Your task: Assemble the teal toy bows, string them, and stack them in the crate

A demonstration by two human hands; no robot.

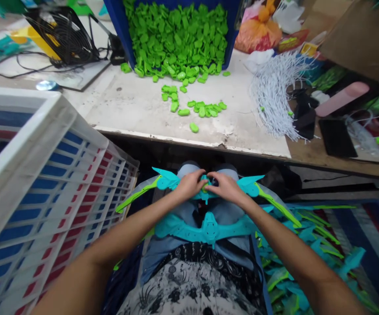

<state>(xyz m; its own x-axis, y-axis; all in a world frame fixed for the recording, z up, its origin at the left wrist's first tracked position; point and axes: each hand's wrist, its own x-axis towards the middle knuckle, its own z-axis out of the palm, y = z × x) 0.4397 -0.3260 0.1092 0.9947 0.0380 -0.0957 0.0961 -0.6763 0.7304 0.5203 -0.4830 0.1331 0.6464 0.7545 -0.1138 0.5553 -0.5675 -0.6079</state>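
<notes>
A second teal bow piece [209,227] lies on the lap below left hand [191,186] and right hand [226,187], whose fingers both pinch the centre of a teal toy bow [251,186].

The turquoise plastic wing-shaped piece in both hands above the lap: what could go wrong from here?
1. The turquoise plastic wing-shaped piece is pinched only at its centre by the left hand and right hand; its thin tips might bend or snap.
2. A second turquoise piece lies loose on the lap and could slide off.
</notes>
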